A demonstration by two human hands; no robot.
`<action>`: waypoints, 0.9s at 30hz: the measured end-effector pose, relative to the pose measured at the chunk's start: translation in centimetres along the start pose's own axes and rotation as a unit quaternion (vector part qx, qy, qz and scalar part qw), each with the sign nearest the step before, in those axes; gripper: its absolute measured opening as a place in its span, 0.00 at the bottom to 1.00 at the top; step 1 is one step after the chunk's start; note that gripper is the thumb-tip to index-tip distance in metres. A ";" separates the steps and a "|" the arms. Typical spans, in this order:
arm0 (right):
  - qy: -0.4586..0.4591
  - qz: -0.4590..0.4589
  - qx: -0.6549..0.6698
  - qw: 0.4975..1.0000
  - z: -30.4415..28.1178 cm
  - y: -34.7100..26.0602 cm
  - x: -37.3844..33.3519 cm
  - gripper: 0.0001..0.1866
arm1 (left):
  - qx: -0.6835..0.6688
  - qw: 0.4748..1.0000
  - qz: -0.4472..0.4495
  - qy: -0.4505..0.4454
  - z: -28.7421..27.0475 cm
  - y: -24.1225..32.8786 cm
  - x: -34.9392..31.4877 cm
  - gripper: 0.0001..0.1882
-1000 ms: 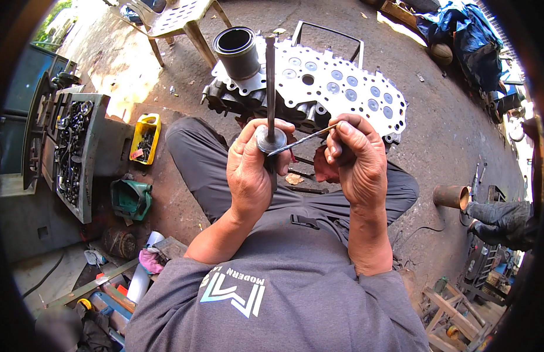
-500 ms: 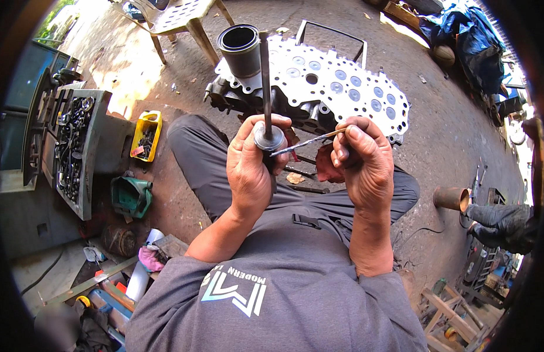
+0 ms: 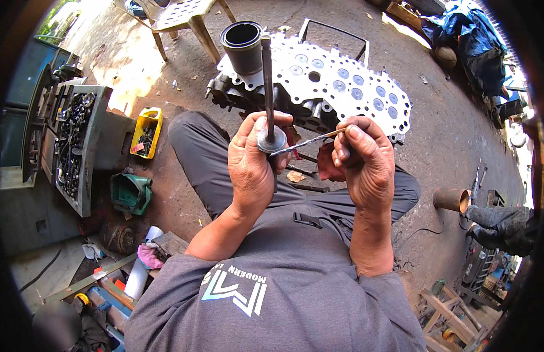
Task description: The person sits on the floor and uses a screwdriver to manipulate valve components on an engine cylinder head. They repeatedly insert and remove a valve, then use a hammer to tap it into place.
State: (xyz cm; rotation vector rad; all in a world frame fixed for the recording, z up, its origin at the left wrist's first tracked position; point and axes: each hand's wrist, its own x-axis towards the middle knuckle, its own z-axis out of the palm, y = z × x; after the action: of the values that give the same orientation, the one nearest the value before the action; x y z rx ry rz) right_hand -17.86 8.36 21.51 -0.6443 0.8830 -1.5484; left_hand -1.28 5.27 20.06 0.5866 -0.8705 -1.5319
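Note:
My left hand (image 3: 251,167) is closed round the head of an engine valve (image 3: 269,88), whose dark stem points up and away from me. Between the thumb and fingers of my right hand (image 3: 367,155) is a thin stick (image 3: 310,141), coated along its left part with grey paste. The stick's coated tip touches or nearly touches the edge of the valve head. Beyond both hands lies a cylinder head (image 3: 328,94) with a bright flat face, round valves and many holes. A dark cylindrical sleeve (image 3: 242,58) stands upright on its left end.
On the left are an open toolbox full of sockets and wrenches (image 3: 72,141), a yellow container (image 3: 146,134) with small parts and a green cut container (image 3: 131,193). A plastic chair (image 3: 181,14) stands far left. At right lie a rusty cylinder (image 3: 451,199) and a wooden frame (image 3: 451,314).
Both hands and the valve stay almost in place, with the valve and stick shifting only slightly. The whole view has moved a little.

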 end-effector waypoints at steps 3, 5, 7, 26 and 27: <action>-0.004 -0.001 -0.008 1.000 0.0 0.2 0.1 0.10 | -0.010 1.000 0.000 -0.007 0.2 0.0 -0.1 0.17; -0.007 -0.002 -0.013 1.000 0.0 0.3 0.2 0.10 | -0.007 1.000 0.000 -0.010 0.2 0.0 -0.1 0.17; 0.000 -0.002 -0.022 1.000 0.0 0.4 0.2 0.10 | -0.005 1.000 0.001 -0.008 0.3 0.0 -0.1 0.17; -0.016 0.001 -0.008 1.000 -0.2 0.1 0.3 0.10 | 0.048 0.998 -0.022 0.028 0.6 0.2 0.2 0.21; -0.020 -0.001 -0.007 1.000 -0.2 0.0 0.2 0.10 | 0.070 0.996 -0.033 0.040 0.7 0.3 0.2 0.22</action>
State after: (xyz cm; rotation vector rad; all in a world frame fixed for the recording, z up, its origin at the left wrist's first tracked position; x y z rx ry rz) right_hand -18.08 8.18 21.37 -0.6831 0.8644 -1.5277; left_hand -1.70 5.19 20.76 0.7798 -0.9095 -1.5045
